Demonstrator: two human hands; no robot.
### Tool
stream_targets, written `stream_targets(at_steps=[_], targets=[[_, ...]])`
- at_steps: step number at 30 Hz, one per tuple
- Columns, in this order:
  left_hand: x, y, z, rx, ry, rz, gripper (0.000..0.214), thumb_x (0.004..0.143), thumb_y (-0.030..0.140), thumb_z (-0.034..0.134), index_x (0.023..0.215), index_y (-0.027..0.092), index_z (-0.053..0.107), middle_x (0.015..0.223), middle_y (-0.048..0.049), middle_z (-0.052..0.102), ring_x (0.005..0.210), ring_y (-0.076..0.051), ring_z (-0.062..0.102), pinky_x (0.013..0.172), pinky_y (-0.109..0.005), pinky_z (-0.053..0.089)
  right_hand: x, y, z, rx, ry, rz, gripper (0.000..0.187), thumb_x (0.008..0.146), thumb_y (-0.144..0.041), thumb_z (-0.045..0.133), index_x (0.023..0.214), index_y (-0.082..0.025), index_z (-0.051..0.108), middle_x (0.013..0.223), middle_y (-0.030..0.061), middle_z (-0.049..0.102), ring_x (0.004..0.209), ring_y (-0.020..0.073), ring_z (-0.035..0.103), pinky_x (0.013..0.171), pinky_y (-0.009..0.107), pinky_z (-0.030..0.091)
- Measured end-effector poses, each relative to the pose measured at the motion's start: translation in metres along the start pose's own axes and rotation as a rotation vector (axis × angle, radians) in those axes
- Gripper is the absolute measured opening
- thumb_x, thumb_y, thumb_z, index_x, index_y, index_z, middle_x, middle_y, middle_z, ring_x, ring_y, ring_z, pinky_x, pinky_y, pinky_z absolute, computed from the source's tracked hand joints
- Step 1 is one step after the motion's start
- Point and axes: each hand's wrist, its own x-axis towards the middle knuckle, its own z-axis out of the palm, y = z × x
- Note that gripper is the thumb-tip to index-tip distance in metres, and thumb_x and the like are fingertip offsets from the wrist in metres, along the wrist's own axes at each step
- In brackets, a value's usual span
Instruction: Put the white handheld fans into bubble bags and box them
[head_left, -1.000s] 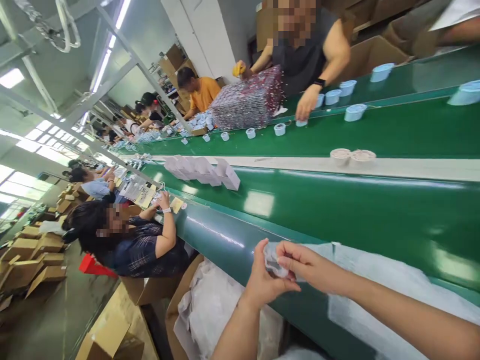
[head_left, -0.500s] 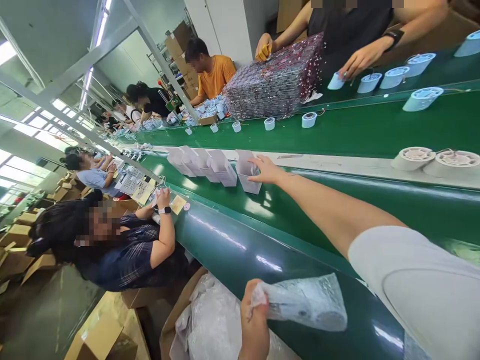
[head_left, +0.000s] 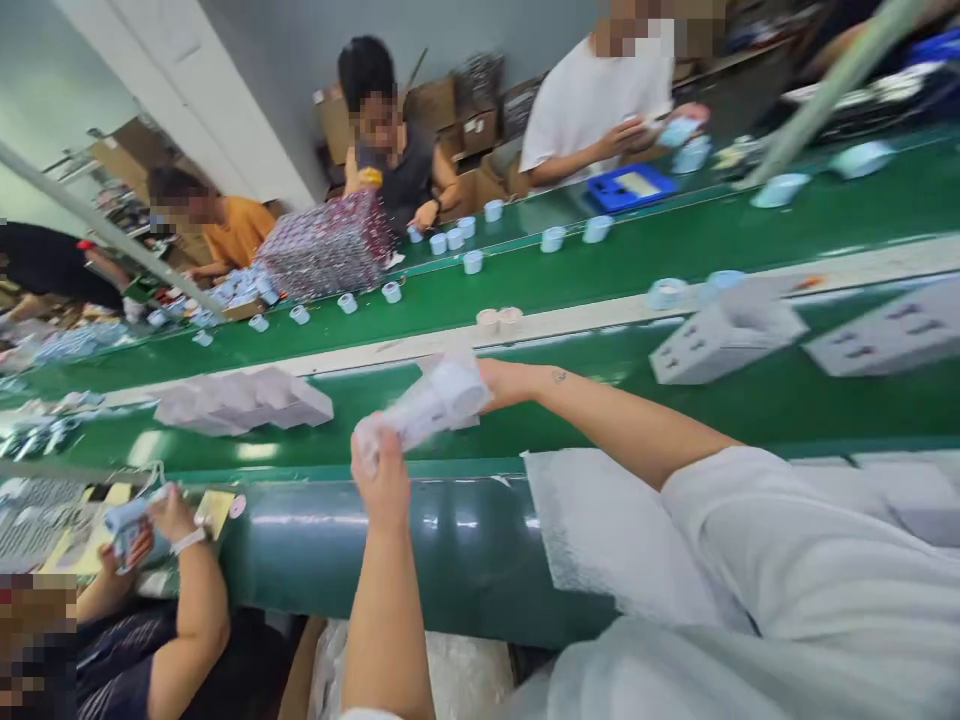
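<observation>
A clear plastic bag (head_left: 435, 405) is being held in mid-air between the person's two hands, spanning the gap between them and touching both, with a pale, roll-like item showing through the film; motion blur prevents identifying it. The left hand (head_left: 382, 478) is closing around the bag's gathered lower end, its fingers curling over the twisted plastic and its forearm rising from the bottom of the view. The right hand (head_left: 510, 382) is gripping the opposite end, its fingers mostly hidden behind the film, while the arm is reaching in from the right, nearly level, with a white sleeve (head_left: 780, 530) covering the upper arm. Both hands are hovering over the near side of a green conveyor belt (head_left: 825, 400), not touching it. On that belt, a row of white folded cartons (head_left: 244, 400) is sitting left of the hands, and two more white cartons (head_left: 724, 340) are lying to the right. Beyond a cream divider strip (head_left: 570, 325), pale blue round cups (head_left: 472, 262) are standing on a second belt. At lower left, a seated co-worker's hands (head_left: 142, 525) are holding a pale blue item (head_left: 127, 525), well apart from the person's own hands, beside a yellow card (head_left: 215, 510).
</observation>
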Motion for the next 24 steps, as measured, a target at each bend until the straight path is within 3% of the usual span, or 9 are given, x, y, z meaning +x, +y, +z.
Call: stream_targets(at_steps=[3,6,8,13,15,20,24], targets=[[0.015,-0.004,0.053,0.358,-0.245,0.229,0.02,0.082,0.031,0.057,0.096,0.017,0.059,0.096,-0.0079,0.061,0.093,-0.02,0.057,0.087,-0.035,0.047,-0.039,0.018,-0.017,-0.041,0.012,0.124,0.053,0.061,-0.028,0.075,0.106,-0.019,0.048,0.104,0.0071,0.06,0.094,0.025,0.057,0.08,0.034,0.046],[0.016,-0.001,0.086,0.683,-0.349,0.401,0.012,0.081,0.019,0.051,0.091,0.016,0.056,0.1,-0.0131,0.057,0.097,-0.024,0.055,0.086,-0.038,0.047,-0.06,0.03,-0.022,-0.088,0.032,0.289,0.048,0.064,-0.027,0.072,0.102,-0.018,0.043,0.093,0.0051,0.058,0.075,0.0193,0.054,0.066,0.029,0.042],[0.017,0.01,0.106,0.869,-0.454,0.445,0.015,0.08,0.013,0.048,0.092,0.017,0.056,0.104,-0.0147,0.056,0.098,-0.025,0.055,0.084,-0.038,0.047,-0.066,0.034,-0.022,-0.073,0.069,0.285,0.046,0.065,-0.025,0.071,0.1,-0.019,0.041,0.093,0.0037,0.056,0.074,0.0173,0.051,0.063,0.026,0.038],[0.029,0.04,0.16,1.103,-0.988,0.499,0.019,0.078,0.012,0.054,0.095,0.019,0.058,0.105,-0.0118,0.056,0.091,-0.022,0.058,0.083,-0.034,0.048,-0.069,0.036,-0.022,0.014,0.121,0.216,0.047,0.061,-0.021,0.072,0.096,-0.02,0.04,0.095,0.0029,0.054,0.081,0.0181,0.051,0.064,0.024,0.037],[0.031,0.039,0.174,1.191,-1.027,0.468,0.019,0.081,0.014,0.053,0.099,0.019,0.058,0.106,-0.0125,0.056,0.092,-0.022,0.058,0.082,-0.033,0.047,-0.071,0.038,-0.024,0.026,0.139,0.226,0.048,0.062,-0.022,0.072,0.098,-0.02,0.04,0.095,0.003,0.054,0.081,0.0184,0.052,0.065,0.025,0.038],[0.014,0.012,0.18,1.308,-0.894,0.506,0.035,0.086,0.025,0.055,0.119,0.015,0.052,0.118,-0.0176,0.054,0.108,-0.028,0.055,0.089,-0.039,0.044,-0.077,0.041,-0.031,0.005,0.13,0.191,0.048,0.063,-0.019,0.071,0.101,-0.018,0.042,0.094,0.0035,0.057,0.081,0.0179,0.054,0.065,0.024,0.039],[-0.003,-0.004,0.183,1.301,-1.065,0.612,0.04,0.086,0.03,0.057,0.125,0.021,0.051,0.127,-0.0149,0.057,0.127,-0.031,0.042,0.107,-0.058,0.026,-0.088,0.044,-0.047,0.006,0.175,0.239,0.048,0.062,-0.015,0.068,0.103,-0.017,0.044,0.091,0.0027,0.058,0.075,0.0158,0.054,0.062,0.023,0.039]])
